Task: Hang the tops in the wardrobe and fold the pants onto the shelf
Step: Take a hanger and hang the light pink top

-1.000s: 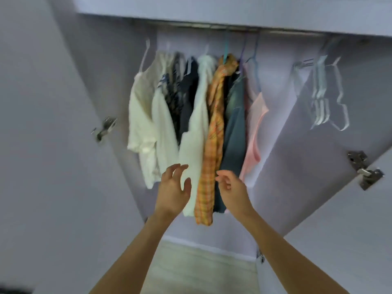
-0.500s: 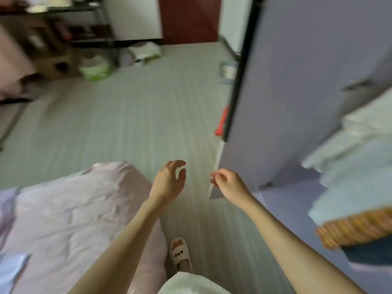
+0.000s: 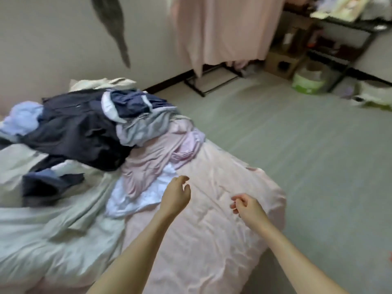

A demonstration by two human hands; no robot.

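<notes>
Both empty above the bed (image 3: 212, 240): left hand (image 3: 176, 197) loosely spread, right hand (image 3: 247, 206) loosely curled. Clothes (image 3: 84, 128) heaped on the bed, beyond the left hand.

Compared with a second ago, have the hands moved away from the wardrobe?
Yes. The hands now hover, empty, over the bed near the clothes pile.

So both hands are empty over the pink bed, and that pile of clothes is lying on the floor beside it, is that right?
Not quite. The head view shows the pile of clothes lying on the bed itself, toward its far left end, not on the floor. The rest holds: the left hand and the right hand are both empty, held above the pink bedding.
</notes>
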